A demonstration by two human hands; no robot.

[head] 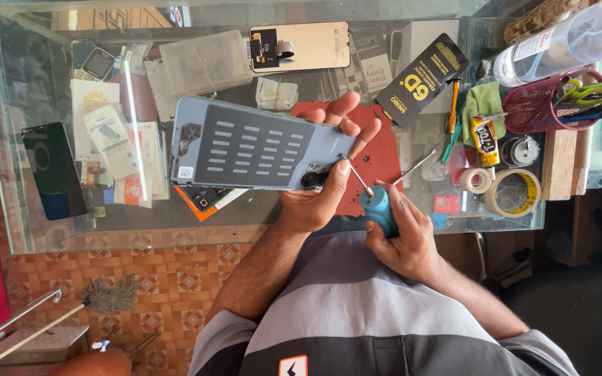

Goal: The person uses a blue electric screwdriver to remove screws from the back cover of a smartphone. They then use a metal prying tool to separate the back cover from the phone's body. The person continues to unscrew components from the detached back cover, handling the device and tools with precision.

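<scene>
The phone (256,147) lies back-up, held just above the glass table (36,230), its grey inner cover facing the camera. The left hand (318,191) is clamped round its lower right corner, thumb pressed near the camera opening. The right hand (402,237) is closed on a blue-handled screwdriver (376,205), whose tip meets that same corner. This looks like the screw-working stage on the back cover; the tip likely needs to stay seated squarely while the phone is held steady. A red mat (377,163) lies beneath.

Phone (259,147) above mat (377,163) — screwdriver (376,203) right
</scene>
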